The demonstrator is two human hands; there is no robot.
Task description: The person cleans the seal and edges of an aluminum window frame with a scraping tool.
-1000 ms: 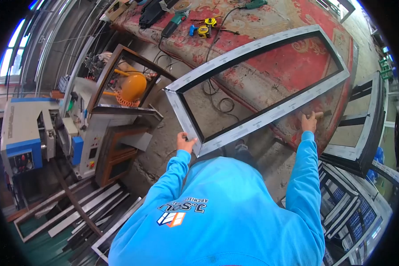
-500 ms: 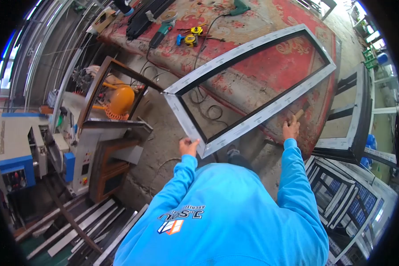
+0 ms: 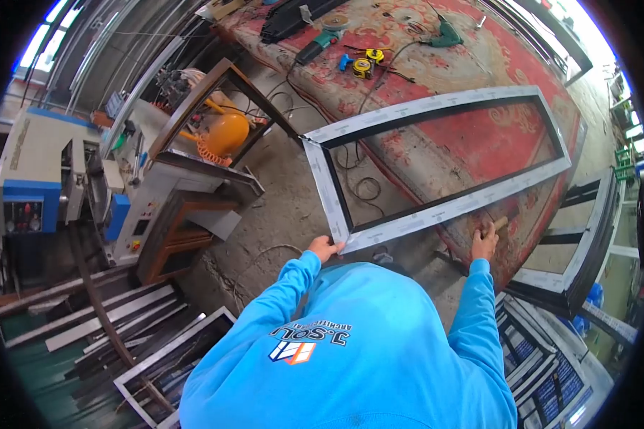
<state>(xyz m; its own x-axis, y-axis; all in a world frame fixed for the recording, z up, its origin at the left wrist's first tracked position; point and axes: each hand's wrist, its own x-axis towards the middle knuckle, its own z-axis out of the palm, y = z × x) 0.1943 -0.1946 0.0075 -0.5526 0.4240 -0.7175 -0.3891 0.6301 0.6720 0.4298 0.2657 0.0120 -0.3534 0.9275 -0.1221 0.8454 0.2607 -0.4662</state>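
Over the rug [image 3: 479, 43], frame [image 3: 436, 161] now swung flatter and nearer.
Left hand [image 3: 325, 248] clamped on frame corner; right hand [image 3: 484, 243] shifted along lower rail, fingers closed round a wooden handle.

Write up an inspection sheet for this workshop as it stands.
Surface: red patterned carpet on the bench; concrete floor beside it.
Job's things: long white frame, one end over the carpet, the other over the floor.
Clutter: tape measures, grinder, drill.
Hands: left hand on the frame's near corner; right hand holds a wooden handle at the long rail.
Cables: black loops on the floor.
Surroundings: blue-grey machine, orange tank, stacked frames, profiles.
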